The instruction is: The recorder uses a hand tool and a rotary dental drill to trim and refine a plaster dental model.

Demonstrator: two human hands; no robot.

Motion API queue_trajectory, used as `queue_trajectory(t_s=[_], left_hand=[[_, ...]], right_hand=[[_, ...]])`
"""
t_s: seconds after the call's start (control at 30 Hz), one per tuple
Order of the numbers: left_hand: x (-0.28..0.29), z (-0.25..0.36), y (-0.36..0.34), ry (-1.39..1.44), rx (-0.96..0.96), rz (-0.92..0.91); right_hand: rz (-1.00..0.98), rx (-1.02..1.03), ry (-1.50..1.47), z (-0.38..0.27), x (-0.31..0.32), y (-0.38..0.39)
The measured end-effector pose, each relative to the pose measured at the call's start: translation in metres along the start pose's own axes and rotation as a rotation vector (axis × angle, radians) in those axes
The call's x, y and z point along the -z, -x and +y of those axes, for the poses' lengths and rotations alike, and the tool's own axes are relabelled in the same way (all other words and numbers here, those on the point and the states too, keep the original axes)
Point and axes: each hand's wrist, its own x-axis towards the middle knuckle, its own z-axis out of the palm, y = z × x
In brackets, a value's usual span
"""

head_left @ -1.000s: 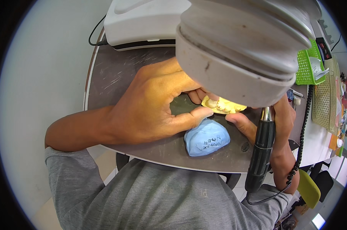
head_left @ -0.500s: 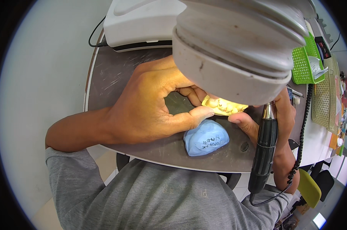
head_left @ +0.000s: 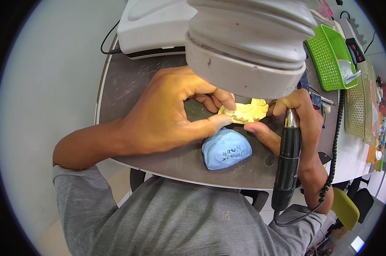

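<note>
Steadying the yellow dental cast (head_left: 246, 113) near the grey nozzle (head_left: 246, 64), we are pinching it with our left hand (head_left: 165, 112) and gripping the handpiece (head_left: 286, 166) in our right hand (head_left: 308, 121), seemingly trimming; the next move is probably calling for fine control, the blue block (head_left: 227, 150) crowding the near side, open tabletop (head_left: 126, 83) lying leftward.

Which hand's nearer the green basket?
Right. The right hand, holding the black handpiece, is below and left of the green basket in the picture; the left hand is much farther left, pinching the yellow dental model.
</note>
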Motion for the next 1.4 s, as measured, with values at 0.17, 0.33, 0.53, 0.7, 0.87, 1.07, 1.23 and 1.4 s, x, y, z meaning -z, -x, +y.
queue_trajectory(t_s=[0.17,0.33,0.53,0.7,0.87,1.07,1.23,1.4], left_hand=[[-0.008,-0.001,-0.004,-0.124,-0.155,0.184],[-0.006,0.002,-0.007,-0.212,-0.251,0.201],[-0.011,0.001,-0.006,0.108,-0.092,0.264],[-0.001,0.014,-0.012,0.342,0.19,0.251],[-0.01,0.006,-0.024,0.542,0.173,0.315],[-0.017,-0.006,-0.033,0.469,0.059,0.312],[-0.023,-0.01,-0.019,0.492,0.161,0.339],[-0.021,0.006,-0.014,0.637,0.234,0.2]], right_hand=[[-0.014,0.075,0.064,0.004,-0.002,0.003],[-0.028,0.056,0.096,0.002,0.0,0.003],[-0.076,-0.015,0.102,-0.003,0.003,-0.001],[-0.105,-0.064,0.121,-0.004,0.003,-0.002],[-0.091,-0.07,0.114,0.0,0.001,0.0],[-0.069,-0.084,0.134,0.001,0.001,0.0],[-0.016,-0.029,0.111,-0.004,0.008,0.001],[0.166,-0.005,-0.16,0.004,0.004,0.003]])
